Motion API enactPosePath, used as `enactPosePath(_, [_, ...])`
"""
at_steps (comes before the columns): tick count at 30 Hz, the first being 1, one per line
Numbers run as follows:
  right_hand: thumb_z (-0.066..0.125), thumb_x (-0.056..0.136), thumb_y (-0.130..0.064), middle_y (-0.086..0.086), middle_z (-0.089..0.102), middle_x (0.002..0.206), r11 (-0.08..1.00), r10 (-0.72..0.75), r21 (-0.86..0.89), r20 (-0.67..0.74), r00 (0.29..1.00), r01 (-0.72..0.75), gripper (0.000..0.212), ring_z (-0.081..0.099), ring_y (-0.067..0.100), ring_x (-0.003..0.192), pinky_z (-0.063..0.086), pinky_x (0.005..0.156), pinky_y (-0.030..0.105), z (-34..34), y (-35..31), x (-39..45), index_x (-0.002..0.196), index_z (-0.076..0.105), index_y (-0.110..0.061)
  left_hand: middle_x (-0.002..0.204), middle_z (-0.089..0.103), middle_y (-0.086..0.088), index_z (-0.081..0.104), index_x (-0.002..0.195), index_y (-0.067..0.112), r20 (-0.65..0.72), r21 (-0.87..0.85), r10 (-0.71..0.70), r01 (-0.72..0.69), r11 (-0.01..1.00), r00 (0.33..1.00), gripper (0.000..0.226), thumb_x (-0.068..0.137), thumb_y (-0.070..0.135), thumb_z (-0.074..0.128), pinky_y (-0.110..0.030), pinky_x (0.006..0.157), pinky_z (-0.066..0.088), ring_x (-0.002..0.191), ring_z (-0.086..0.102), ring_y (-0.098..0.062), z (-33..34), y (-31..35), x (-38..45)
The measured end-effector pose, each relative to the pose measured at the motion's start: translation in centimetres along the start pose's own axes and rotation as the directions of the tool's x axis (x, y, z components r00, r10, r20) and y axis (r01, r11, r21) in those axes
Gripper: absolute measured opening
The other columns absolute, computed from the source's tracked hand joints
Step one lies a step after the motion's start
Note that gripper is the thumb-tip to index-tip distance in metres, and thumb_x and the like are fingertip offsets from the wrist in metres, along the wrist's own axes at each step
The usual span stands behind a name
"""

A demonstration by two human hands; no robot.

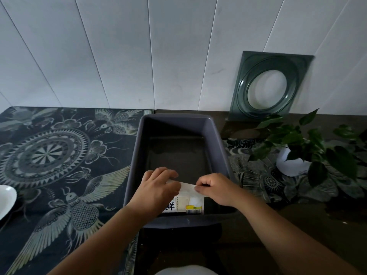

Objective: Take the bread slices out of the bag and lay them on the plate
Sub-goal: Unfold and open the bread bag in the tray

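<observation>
We see both forearms reaching forward into the grey bin, the left hand palm down with its fingers curled over the bag, the right hand pinching the bag's top edge. The bag lies at the bin's near end, its long axis seemingly running toward us. The plate sits well apart at far left.

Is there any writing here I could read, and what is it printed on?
"鲜": a large dark character on the bread bag, which lies in the grey tray under both hands.
Small print beside that character: too small to read.
Yellow label on the bag: blurred, unreadable.
No other writing shows.
</observation>
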State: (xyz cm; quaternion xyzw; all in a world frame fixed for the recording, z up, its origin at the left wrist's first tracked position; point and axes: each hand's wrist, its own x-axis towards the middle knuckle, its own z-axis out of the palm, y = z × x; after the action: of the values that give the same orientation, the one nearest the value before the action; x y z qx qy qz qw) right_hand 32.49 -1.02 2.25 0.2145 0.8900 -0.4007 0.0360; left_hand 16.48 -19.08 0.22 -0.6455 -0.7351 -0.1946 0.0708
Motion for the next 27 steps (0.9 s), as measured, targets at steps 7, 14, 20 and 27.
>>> enactPosePath(7, [0.061, 0.089, -0.044, -0.009, 0.067, 0.075, 0.976, -0.039, -0.213, 0.020, 0.999, 0.043, 0.013, 0.064, 0.007, 0.066, 0.052, 0.056, 0.030, 0.4, -2.5, 2.1, 0.081, 0.064, -0.035, 0.131, 0.053, -0.009, 0.061, 0.092, 0.030, 0.081, 0.075, -0.013, 0.007, 0.997, 0.997, 0.021, 0.079, 0.020, 0.074, -0.051, 0.087, 0.042, 0.125, 0.042, -0.035, -0.3, 0.7, 0.1])
enactPosePath(14, [0.050, 0.088, -0.039, -0.008, 0.057, 0.071, 0.798, -0.179, -0.595, -0.079, 0.981, 0.097, 0.021, 0.055, 0.012, 0.062, 0.039, 0.048, 0.029, -0.9, -2.8, 5.8, 0.070, 0.056, -0.030, 0.139, 0.041, -0.007, 0.056, 0.114, 0.040, 0.090, 0.090, 0.156, -0.164, 0.982, 0.984, 0.027, 0.088, 0.032, 0.056, -0.051, 0.090, 0.036, 0.129, 0.035, -0.035, -1.3, 1.8, -2.3])
enactPosePath(20, [0.056, 0.092, -0.037, -0.009, 0.051, 0.070, 0.663, -0.333, -0.742, -0.172, 0.927, 0.100, 0.019, 0.051, 0.015, 0.064, 0.034, 0.054, 0.031, -1.9, -3.2, 8.2, 0.075, 0.062, -0.031, 0.091, 0.064, 0.011, 0.054, 0.097, 0.029, 0.202, -0.012, 0.232, -0.234, 0.972, 0.951, 0.004, 0.094, 0.027, 0.052, -0.036, 0.083, 0.030, 0.101, 0.055, -0.012, -2.4, 2.6, -3.3])
enactPosePath(27, [0.071, 0.079, -0.019, 0.007, 0.057, 0.095, 0.553, -0.572, -0.812, -0.208, 0.794, 0.186, 0.014, 0.052, 0.027, 0.084, 0.047, 0.064, 0.041, -1.1, -5.3, 5.0, 0.091, 0.065, -0.015, 0.094, 0.066, 0.010, 0.052, 0.104, 0.030, 0.259, 0.075, 0.133, -0.158, 0.985, 0.957, 0.026, 0.081, 0.031, 0.062, -0.036, 0.074, 0.036, 0.089, 0.058, -0.016, -3.9, 1.2, -0.9])
